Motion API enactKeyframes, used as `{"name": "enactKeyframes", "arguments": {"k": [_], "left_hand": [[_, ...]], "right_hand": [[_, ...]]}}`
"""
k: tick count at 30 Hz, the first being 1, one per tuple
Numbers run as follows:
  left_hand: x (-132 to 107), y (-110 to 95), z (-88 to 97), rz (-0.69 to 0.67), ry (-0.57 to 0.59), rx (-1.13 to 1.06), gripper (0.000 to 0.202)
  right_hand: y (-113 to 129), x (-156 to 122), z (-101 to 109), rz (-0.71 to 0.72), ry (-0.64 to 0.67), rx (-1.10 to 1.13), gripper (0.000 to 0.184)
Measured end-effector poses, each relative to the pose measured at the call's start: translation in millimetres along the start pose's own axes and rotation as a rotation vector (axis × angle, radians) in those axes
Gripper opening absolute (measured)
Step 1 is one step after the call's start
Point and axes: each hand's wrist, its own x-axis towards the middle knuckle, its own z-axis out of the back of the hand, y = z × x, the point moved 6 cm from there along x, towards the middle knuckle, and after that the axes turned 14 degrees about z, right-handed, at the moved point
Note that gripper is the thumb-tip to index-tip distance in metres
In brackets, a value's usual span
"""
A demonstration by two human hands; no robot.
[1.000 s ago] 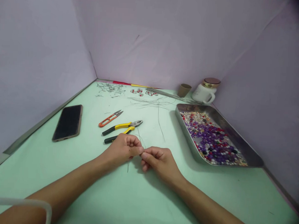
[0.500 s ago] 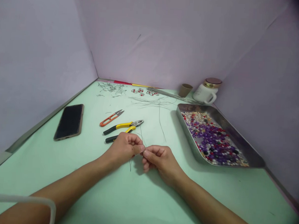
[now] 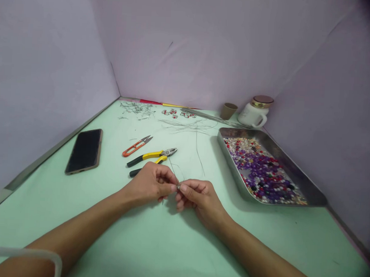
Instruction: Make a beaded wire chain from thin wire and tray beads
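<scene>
A thin wire [image 3: 172,166] was pinched over the bench [image 3: 155,251] by the fingers of the left hand [image 3: 151,181] and the right hand [image 3: 200,198], both just as near, and its long end was pointed away toward the pliers [image 3: 169,152].

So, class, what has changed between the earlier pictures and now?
The left hand has shifted its fingers slightly: a small greyish piece now shows at its fingertips, and less thin grey wire shows below it. Nothing was visibly taken up or let go. The yellow pliers, orange snips and metal tray of beads stayed put.
</scene>
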Motion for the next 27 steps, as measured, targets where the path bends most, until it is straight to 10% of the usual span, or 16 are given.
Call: {"name": "enactKeyframes", "arguments": {"k": [22,27], "left_hand": [[-5.3,-0.7,-1.0,-0.045,-0.123,0.102,0.005],[-3.7,1.1,-2.0,-0.008,-0.006,0.002,0.008]], "right_hand": [[3.6,-0.8,-3.0,0.035,0.022,-0.115,0.023],[7.4,-1.0,-3.0,0.062,-0.001,-0.129,0.024]]}}
